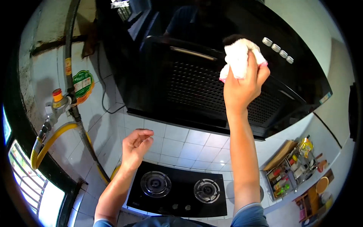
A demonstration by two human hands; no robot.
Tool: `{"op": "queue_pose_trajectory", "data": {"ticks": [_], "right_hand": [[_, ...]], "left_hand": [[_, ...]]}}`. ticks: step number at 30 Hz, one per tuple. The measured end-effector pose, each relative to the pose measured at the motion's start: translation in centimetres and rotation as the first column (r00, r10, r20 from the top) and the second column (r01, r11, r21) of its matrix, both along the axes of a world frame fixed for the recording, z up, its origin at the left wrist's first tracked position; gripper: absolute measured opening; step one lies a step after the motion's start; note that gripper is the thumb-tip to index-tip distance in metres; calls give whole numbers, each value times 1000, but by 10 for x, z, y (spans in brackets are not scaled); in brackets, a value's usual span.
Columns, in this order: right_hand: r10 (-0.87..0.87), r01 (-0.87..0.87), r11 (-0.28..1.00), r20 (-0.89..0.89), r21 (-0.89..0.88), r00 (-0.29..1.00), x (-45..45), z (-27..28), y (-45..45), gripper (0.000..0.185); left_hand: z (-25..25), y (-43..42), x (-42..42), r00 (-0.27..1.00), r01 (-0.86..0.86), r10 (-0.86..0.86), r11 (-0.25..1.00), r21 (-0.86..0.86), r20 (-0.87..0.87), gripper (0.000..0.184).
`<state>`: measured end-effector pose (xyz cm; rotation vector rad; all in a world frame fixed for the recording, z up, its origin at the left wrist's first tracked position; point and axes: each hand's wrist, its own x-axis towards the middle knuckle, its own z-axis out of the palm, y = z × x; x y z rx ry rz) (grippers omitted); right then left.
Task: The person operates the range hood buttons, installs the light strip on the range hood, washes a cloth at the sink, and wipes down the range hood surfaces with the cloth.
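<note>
My right hand (244, 89) is raised and closed round a white cloth (238, 56) with pink edges. The cloth lies against the glossy black front of the range hood (196, 34), left of its row of silver buttons (278, 50). Below the hood, my left hand (137, 147) hangs in the air above the stove, its fingers loosely curled and apart from the thumb, with nothing in it. The perforated panel (196, 83) of the hood sits between and above my hands. The right palm is hidden from view.
Beneath my arms is a black two-burner gas stove (177, 193). On the left wall run a gas pipe with a valve (58, 100) and a yellow hose (53, 140), near a barred window (32, 185). A rack of bottles and jars (291, 170) stands at the right.
</note>
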<state>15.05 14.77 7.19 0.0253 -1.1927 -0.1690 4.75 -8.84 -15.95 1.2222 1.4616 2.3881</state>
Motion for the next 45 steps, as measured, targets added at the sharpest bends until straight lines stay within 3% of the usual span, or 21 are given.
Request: {"op": "queue_pose_trajectory", "data": {"ticks": [2,4,8,9,12,13,16,18,20,21,22,24,26,28,30,31,32,36,42,44,45], "right_hand": [[-131,127,982,22,138,991,-24,14,-32,53],[-104,89,936,25,342,994,-59,38,-69,49],[-51,119,901,-173,416,984,-106,87,-122,42],[-113,124,909,-51,398,992,-109,81,-136,43],[-425,131,617,188,776,886,-142,52,-147,34],[-443,170,594,143,786,885,-144,58,-148,36],[-211,187,829,-15,526,977,-127,103,-175,44],[-125,145,828,-74,542,989,-143,109,-180,49],[-382,174,598,88,783,920,-150,92,-178,52],[-373,151,600,108,785,922,-144,88,-178,31],[-373,145,600,114,787,921,-134,79,-178,31],[-44,-214,863,492,457,870,-114,59,-181,36],[282,-527,833,687,172,670,-110,40,-178,39],[443,-563,823,705,-75,554,-112,31,-172,32],[636,-656,697,674,-292,376,-103,39,-174,30],[626,-645,708,679,-288,384,-97,44,-171,36],[722,-638,619,652,-459,231,-85,49,-176,40],[904,-681,186,395,-708,-163,-68,56,-165,33],[920,-688,229,385,-688,-78,-59,53,-143,29],[933,-735,220,358,-642,-34,-61,53,-150,26],[945,-777,215,326,-592,13,-61,55,-155,22]], "left_hand": [[4,4,-2,996,26,-33,996,84,84,27],[15,6,0,999,34,-38,995,97,34,34],[26,2,-7,1000,27,-27,994,102,1,37],[25,0,-8,999,40,-42,992,116,18,38],[14,-7,-15,994,61,-71,991,117,86,38],[12,-9,-18,993,61,-72,991,119,88,39],[7,-11,-32,992,53,-71,984,171,104,39],[24,-13,-38,991,38,-59,984,172,119,41],[57,-18,-49,997,-75,70,979,192,33,52],[77,-22,-59,997,-79,78,968,238,14,61],[98,-26,-68,996,-80,84,957,281,-3,70],[139,-38,-80,1000,-1,-5,923,385,15,81],[169,-39,-79,985,166,-123,849,502,-117,81],[187,-44,-72,961,267,-194,835,481,-197,58],[203,-38,-75,975,215,-140,796,566,-172,43],[209,-41,-80,979,188,-107,797,574,-173,40],[215,-46,-82,983,161,-74,798,580,-171,37],[226,-70,-84,967,7,144,808,589,-210,30],[219,-65,-91,888,-225,426,734,641,-176,24],[223,-59,-97,734,-379,670,545,748,-116,16],[228,-57,-95,744,-337,659,513,789,-111,18]]}}
